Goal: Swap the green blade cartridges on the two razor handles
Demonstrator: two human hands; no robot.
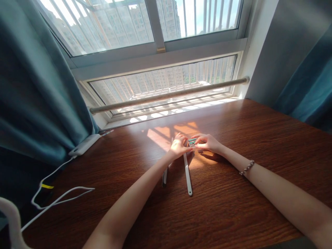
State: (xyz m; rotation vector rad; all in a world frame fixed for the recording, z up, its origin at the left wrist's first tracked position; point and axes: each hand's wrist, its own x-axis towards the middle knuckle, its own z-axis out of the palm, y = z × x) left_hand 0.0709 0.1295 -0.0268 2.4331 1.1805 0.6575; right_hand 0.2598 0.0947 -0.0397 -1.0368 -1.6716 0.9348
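Both my hands meet over the sunlit middle of a dark wooden table [233, 193]. My left hand [178, 146] and my right hand [207, 142] pinch a small green object [192, 141] between their fingertips; it is too small to name. Below the hands a long white strip [187, 174] lies on the table, pointing toward me. A second white strip [165, 177] lies partly under my left forearm. A beaded bracelet [247, 167] circles my right wrist.
A white power bank [84, 144] with a white cable [57, 197] lies at the table's left edge by a teal curtain [38, 86]. A window with a horizontal rod [168, 95] runs along the far side. Another teal curtain [311, 90] hangs at right.
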